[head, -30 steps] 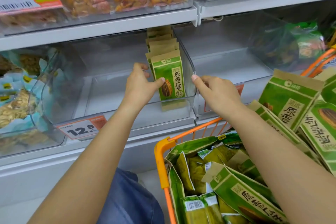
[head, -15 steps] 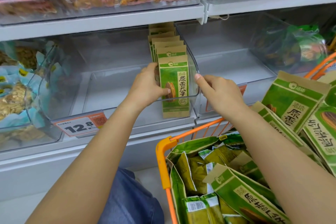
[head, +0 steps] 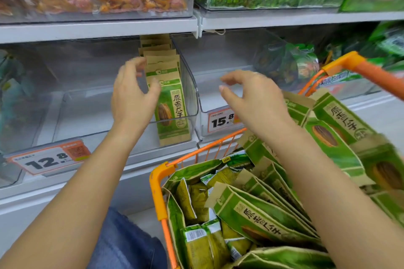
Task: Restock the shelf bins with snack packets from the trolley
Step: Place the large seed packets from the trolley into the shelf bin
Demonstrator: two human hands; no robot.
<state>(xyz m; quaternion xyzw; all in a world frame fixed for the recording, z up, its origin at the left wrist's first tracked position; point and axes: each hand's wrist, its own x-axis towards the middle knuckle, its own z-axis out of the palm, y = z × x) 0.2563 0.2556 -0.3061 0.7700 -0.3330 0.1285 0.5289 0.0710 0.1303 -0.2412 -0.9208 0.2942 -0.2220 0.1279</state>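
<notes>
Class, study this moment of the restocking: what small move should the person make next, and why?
Probably lower the right hand to a sunflower seed packet in the orange trolley. Both hands hold nothing, the left hand is beside the upright row of packets, and the clear bin has space left.

grey metal shelving [head: 98, 28] fills the view under flat, even light; orange-and-white price tags [head: 49, 159] are clipped along the shelf edges, and a pale floor [head: 142, 218] shows below
</notes>
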